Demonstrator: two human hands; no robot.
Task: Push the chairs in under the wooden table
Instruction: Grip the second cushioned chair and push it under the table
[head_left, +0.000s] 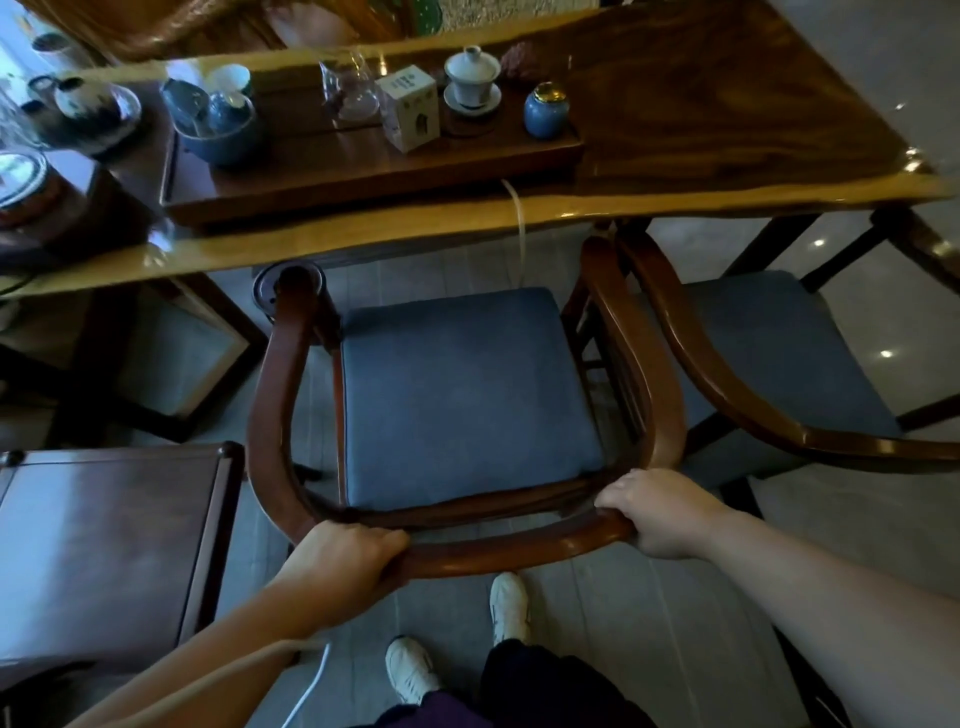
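The fingers (387, 540) of the left hand (343, 558) wrap closed over the curved back rail of the near chair (467, 384), at the rail's left bend, with the knuckles up and the bare forearm reaching in from the lower left. The fingers (615, 493) of the right hand (657, 514) curl closed over the same rail at its right bend, the forearm entering from the lower right. The chair stands directly in front of the person, facing the worktop (727, 130); the front tips of its arms lie at the worktop's near edge, while most of the seat remains outside it. The frame is dark, glossy reddish wood formed as one continuous horseshoe rail. The seat carries a square blue fabric cushion (462, 400) with rounded corners. A second chair (779, 353) of the same build stands just beside it on the right, angled outward. The worktop is a polished dark slab with a pale, irregular edge band. It bears a wooden tray (363, 166) holding tea ware. The floor (623, 623) is grey tile.
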